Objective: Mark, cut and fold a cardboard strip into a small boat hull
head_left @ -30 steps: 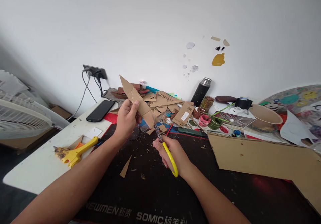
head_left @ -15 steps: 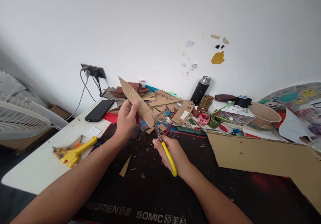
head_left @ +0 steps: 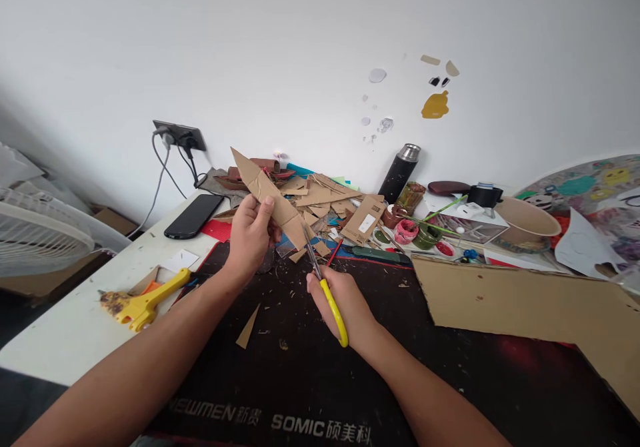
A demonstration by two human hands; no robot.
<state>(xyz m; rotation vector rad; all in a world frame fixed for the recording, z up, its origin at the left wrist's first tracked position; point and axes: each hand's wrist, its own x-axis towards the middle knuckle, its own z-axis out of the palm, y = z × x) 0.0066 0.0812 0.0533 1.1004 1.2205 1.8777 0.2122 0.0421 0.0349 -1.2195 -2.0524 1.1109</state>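
My left hand (head_left: 253, 233) grips a long, pointed piece of cardboard (head_left: 270, 197), thumb on top, its sharp tip toward the upper left. A few creases cross the piece. In my right hand (head_left: 345, 300) is a pair of scissors (head_left: 333, 307) with yellow handles. The scissor blades are at the lower right end of the cardboard, by its edge; whether they bite into it I cannot make out. Below my hands, a thin triangular cardboard offcut (head_left: 248, 327) lies on the black desk mat (head_left: 300, 373) among small crumbs.
Behind my hands spreads a pile of cardboard scraps (head_left: 325, 197). A black flask (head_left: 400, 173) leans near open paint pots (head_left: 406, 231). Left are a phone (head_left: 193, 217) and a yellow glue gun (head_left: 150, 303). A large cardboard sheet (head_left: 500, 297) covers the right side.
The whole view has shifted slightly. Both hands keep their hold, and the scissors stay at the same end of the cardboard, with little visible movement.
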